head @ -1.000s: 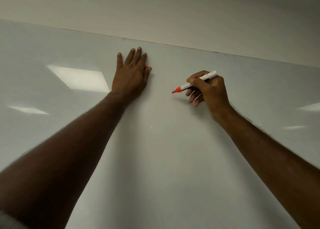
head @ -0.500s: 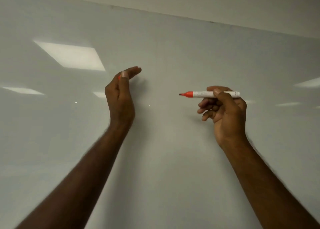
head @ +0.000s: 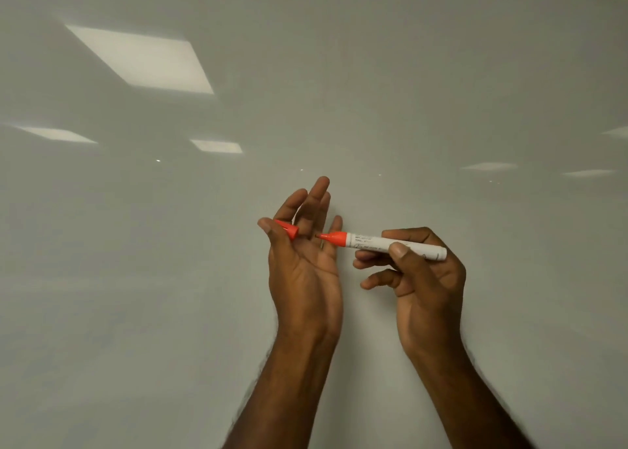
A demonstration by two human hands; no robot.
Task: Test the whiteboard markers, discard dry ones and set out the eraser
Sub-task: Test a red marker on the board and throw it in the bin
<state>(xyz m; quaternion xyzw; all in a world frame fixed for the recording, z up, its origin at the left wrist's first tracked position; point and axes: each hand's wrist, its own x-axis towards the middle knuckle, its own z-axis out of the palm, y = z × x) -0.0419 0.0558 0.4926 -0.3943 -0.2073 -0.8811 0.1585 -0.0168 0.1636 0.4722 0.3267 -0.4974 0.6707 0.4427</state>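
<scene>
Near the middle of the frame, before the whiteboard (head: 136,278), left hand (head: 302,272) up with fingers mostly straight and orange cap (head: 288,229) pinched by thumb, right hand (head: 421,278) just beside it, curled round white marker (head: 384,243), orange tip pointing at the cap.

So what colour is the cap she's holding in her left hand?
Orange-red, matching the marker's tip end; the cap shows best in the head view.

open gap between orange cap (head: 288,230) and marker (head: 380,241) tip, bare whiteboard (head: 441,108) behind both hands
</scene>
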